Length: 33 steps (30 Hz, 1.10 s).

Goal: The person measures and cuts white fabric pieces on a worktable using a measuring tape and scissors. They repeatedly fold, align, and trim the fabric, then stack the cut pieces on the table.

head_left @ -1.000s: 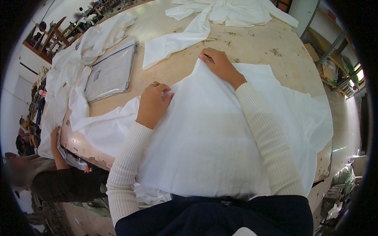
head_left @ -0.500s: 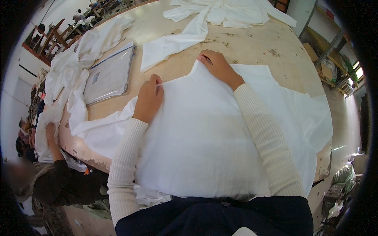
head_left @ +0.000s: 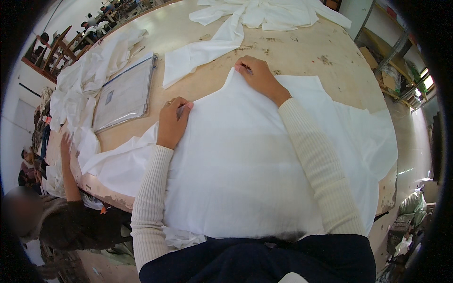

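A white garment (head_left: 236, 155) lies spread in front of me, its near end hanging over the table edge at my waist. My right hand (head_left: 262, 79) pinches the garment's upper corner, fingertips together. At the left end of the same upper edge is my left hand (head_left: 172, 123), its fingers curled and the thumb close to the fingertips on the cloth. A sleeve-like part of the white cloth (head_left: 120, 165) trails out to the left, past my left wrist.
The wooden table (head_left: 283, 52) carries more white garments (head_left: 264, 14) at the far side and a heap of white cloth (head_left: 78, 87) at left. A clear plastic package (head_left: 125, 92) lies beside that heap. A co-worker's arm (head_left: 71, 170) reaches over the left edge. Shelves (head_left: 391, 61) stand at right.
My left hand has shifted slightly left and down along the cloth edge. My right hand keeps its pinch. The co-worker's hand has moved up, away from the cloth at the table's left edge.
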{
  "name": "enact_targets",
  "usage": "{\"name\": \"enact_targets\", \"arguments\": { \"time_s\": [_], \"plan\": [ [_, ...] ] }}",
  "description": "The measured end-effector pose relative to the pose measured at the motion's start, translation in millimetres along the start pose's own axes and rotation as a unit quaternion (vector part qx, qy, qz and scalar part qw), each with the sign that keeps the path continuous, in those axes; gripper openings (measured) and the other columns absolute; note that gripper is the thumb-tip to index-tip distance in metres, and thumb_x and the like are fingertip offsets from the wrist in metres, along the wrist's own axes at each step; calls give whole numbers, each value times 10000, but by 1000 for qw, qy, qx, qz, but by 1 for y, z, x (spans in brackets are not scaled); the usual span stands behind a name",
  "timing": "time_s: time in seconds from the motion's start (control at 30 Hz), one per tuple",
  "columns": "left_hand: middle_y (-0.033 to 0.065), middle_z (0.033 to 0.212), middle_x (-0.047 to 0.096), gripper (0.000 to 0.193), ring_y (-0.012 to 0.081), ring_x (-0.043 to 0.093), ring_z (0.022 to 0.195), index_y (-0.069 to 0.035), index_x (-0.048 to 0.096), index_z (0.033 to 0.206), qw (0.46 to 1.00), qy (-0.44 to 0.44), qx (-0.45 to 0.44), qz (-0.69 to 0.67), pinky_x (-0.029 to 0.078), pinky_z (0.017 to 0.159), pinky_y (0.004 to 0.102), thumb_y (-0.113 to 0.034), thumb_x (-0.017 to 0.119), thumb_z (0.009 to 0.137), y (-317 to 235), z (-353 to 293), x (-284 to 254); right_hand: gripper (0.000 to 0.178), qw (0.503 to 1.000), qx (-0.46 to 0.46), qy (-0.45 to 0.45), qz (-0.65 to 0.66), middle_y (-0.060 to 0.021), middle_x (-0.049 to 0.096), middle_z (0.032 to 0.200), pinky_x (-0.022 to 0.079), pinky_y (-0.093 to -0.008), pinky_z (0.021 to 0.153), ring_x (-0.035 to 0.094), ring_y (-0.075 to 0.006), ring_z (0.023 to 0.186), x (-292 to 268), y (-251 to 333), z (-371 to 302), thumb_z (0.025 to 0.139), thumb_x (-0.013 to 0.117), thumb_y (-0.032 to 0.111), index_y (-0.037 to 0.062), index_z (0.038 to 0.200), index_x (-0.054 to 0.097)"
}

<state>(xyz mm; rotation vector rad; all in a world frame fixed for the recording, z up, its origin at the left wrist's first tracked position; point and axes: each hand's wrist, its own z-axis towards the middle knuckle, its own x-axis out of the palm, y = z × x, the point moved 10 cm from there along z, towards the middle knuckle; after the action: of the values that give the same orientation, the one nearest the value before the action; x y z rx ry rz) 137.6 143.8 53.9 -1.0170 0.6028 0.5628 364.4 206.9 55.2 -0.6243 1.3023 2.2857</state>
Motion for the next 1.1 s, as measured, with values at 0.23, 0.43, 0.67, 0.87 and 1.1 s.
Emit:
{"name": "enact_targets", "arguments": {
  "time_s": [0.23, 0.43, 0.67, 0.87, 1.1],
  "plan": [
    [130, 836, 599, 131, 302, 558, 826, -20, 570, 877, 999, 8, 39, 20, 428, 724, 381, -133, 615, 830, -6, 1, 5, 125, 979, -27, 10, -204, -73, 604, 885, 415, -374, 769, 570, -249, 824, 2, 12, -6, 895, 513, 189, 106, 936, 597],
    [116, 959, 573, 187, 302, 537, 938, -54, 547, 987, 987, 70, 71, 130, 420, 778, 399, -92, 613, 816, -31, 16, 9, 151, 997, -43, 22, -61, -82, 599, 943, 389, -407, 822, 553, -288, 889, -53, 22, -7, 881, 523, 213, 95, 957, 578],
    [144, 1083, 567, 189, 323, 503, 1084, -48, 560, 1045, 943, 185, 277, 25, 361, 957, 394, -105, 543, 866, -158, -18, 83, 162, 949, 8, 40, -312, -84, 587, 985, 426, -344, 802, 543, -256, 935, -209, -7, -159, 879, 544, 145, 27, 985, 575],
    [117, 986, 596, 166, 280, 539, 976, -25, 588, 974, 949, 150, 266, 74, 399, 872, 390, -155, 516, 899, -187, 31, 123, 227, 938, 128, -57, -316, -94, 577, 1056, 372, -468, 888, 543, -290, 998, -290, -54, -182, 884, 472, 221, 73, 1002, 598],
    [113, 1021, 582, 144, 292, 533, 970, -42, 562, 978, 937, 140, 317, -56, 419, 831, 379, -113, 550, 853, -259, 36, 219, 244, 915, 262, 0, -306, -96, 563, 888, 362, -475, 829, 538, -286, 855, -240, -86, -176, 891, 428, 257, 77, 850, 588]
  ]
}}
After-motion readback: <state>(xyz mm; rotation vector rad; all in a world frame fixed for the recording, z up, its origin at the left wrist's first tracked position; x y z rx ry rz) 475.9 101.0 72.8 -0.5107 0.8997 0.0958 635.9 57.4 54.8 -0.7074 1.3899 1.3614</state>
